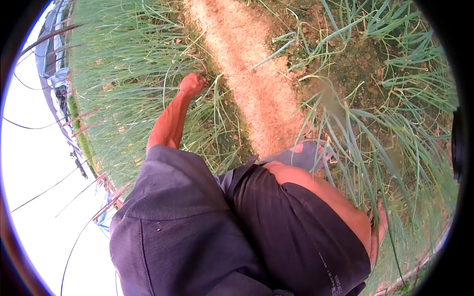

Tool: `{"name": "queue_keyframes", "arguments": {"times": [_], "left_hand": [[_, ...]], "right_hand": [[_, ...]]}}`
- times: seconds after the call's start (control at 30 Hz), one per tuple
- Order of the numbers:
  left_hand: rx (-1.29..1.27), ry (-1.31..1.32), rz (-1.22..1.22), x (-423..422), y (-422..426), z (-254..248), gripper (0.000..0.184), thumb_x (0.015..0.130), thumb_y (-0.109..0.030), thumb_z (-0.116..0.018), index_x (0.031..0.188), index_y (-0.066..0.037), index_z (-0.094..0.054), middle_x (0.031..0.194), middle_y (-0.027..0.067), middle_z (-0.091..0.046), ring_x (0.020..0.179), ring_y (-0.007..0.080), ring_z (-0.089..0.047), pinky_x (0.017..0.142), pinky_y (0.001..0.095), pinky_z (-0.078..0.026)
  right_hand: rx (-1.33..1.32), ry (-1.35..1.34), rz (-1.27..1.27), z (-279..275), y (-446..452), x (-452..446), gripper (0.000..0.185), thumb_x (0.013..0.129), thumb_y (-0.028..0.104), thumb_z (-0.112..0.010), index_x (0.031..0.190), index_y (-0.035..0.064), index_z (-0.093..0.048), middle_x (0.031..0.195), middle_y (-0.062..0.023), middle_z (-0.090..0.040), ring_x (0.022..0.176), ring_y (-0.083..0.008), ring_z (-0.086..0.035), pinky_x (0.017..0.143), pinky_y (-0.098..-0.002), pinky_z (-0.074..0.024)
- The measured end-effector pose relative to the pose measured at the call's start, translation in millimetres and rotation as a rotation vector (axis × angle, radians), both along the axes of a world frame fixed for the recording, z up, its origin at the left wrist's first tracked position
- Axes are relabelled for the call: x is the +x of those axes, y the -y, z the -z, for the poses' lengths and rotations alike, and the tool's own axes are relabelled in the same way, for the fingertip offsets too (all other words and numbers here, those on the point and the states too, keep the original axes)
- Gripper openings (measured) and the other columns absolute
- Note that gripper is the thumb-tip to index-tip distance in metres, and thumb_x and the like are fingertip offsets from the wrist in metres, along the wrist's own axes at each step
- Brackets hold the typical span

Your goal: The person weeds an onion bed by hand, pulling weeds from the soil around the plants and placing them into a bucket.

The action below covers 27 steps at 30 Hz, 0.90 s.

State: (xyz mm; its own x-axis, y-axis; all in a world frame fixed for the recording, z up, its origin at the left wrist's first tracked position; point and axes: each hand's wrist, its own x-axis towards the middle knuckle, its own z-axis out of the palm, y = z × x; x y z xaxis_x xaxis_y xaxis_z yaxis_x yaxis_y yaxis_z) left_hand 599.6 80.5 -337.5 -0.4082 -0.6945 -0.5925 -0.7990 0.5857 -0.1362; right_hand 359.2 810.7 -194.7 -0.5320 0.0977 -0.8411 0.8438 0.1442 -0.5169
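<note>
My left hand (193,84) reaches out among green onion plants (133,69) at the edge of a bare soil path. Its fingers are curled closed and point down toward the ground; whatever they grip is hidden. Thin onion leaves (217,96) stand just beside the knuckles, some of them bent and yellowish. I cannot make out my right hand. A bare bent leg (316,190) shows under dark cloth, and a patch of skin (380,227) behind leaves could be a foot or a hand.
The reddish soil path (242,64) runs between two planted beds. More onion plants (375,128) lean over the right bed. A greyish shoe or foot (301,154) rests by the path. At the far left are reddish poles (81,118) and covered structures (49,49).
</note>
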Motion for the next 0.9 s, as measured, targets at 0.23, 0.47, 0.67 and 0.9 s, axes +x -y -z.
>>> {"name": "queue_keyframes", "arguments": {"times": [0.23, 0.47, 0.67, 0.9], "left_hand": [[0.003, -0.252, 0.279, -25.3, -54.8, -59.9, 0.017, 0.088, -0.022, -0.059, 0.092, -0.007, -0.066, 0.084, 0.0215, -0.067, 0.085, 0.0422, -0.065, 0.073, 0.0513, -0.051], [0.242, -0.176, 0.205, -19.2, -65.5, -12.5, 0.03, 0.081, -0.028, -0.068, 0.088, 0.0, -0.066, 0.083, 0.029, -0.065, 0.084, 0.0479, -0.063, 0.075, 0.0535, -0.051], [0.2, -0.22, 0.186, -26.2, -77.0, -13.7, 0.03, 0.081, -0.028, -0.07, 0.089, 0.0, -0.067, 0.081, 0.0281, -0.066, 0.084, 0.0484, -0.063, 0.075, 0.0543, -0.051], [-0.014, -0.173, 0.171, -21.8, -31.5, -27.6, 0.016, 0.076, -0.009, -0.056, 0.087, 0.001, -0.063, 0.082, 0.0292, -0.065, 0.083, 0.0475, -0.064, 0.077, 0.0532, -0.051]], "right_hand": [[-0.017, -0.008, -0.018, 2.6, 1.8, -2.7, 0.024, 0.092, 0.017, -0.067, 0.113, 0.0057, -0.062, 0.069, 0.0006, -0.057, 0.051, -0.0063, -0.05, 0.039, -0.0201, -0.0349], [-0.044, -0.005, -0.028, 3.8, -2.9, -6.7, 0.026, 0.092, 0.017, -0.067, 0.114, 0.0055, -0.062, 0.069, 0.0005, -0.057, 0.051, -0.0063, -0.05, 0.038, -0.0202, -0.0348], [0.082, -0.023, -0.033, 1.0, 12.4, -1.3, 0.026, 0.091, 0.02, -0.068, 0.113, 0.0073, -0.062, 0.072, 0.0019, -0.057, 0.052, -0.0056, -0.05, 0.039, -0.0202, -0.0346], [-0.086, -0.005, -0.011, -20.3, -35.0, 19.8, 0.029, 0.092, 0.021, -0.066, 0.117, 0.0067, -0.06, 0.073, 0.0006, -0.058, 0.052, -0.0071, -0.05, 0.04, -0.0201, -0.0346]]}}
